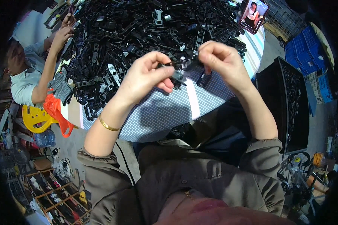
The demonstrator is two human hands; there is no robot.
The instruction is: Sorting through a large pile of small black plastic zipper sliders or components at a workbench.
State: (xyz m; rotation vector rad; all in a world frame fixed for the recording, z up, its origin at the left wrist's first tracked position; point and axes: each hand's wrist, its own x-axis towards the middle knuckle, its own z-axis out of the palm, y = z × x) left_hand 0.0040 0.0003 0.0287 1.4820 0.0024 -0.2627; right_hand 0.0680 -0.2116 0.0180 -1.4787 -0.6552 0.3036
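My left hand (141, 78) is closed in a pinch over the near edge of the table. Between its thumb and fingers sits a small dark plastic part (178, 77), long and narrow, with a shiny face. My right hand (229, 65) is closed too, its thumb and forefinger pinched at the edge of the pile; the tiny dark piece at those tips is hard to make out. Below its fingers shows a black plastic part (203, 80), apparently held by them. Beyond both hands spreads a large heap of similar black plastic parts (120, 37).
A patterned cloth covers the round table (157, 123). At the far right edge stands a lit phone (253, 15). A black bin (279, 112) of parts is on my right. Another person (30, 75) works at the left, near an orange bag (55, 108) and a yellow stool (33, 119).
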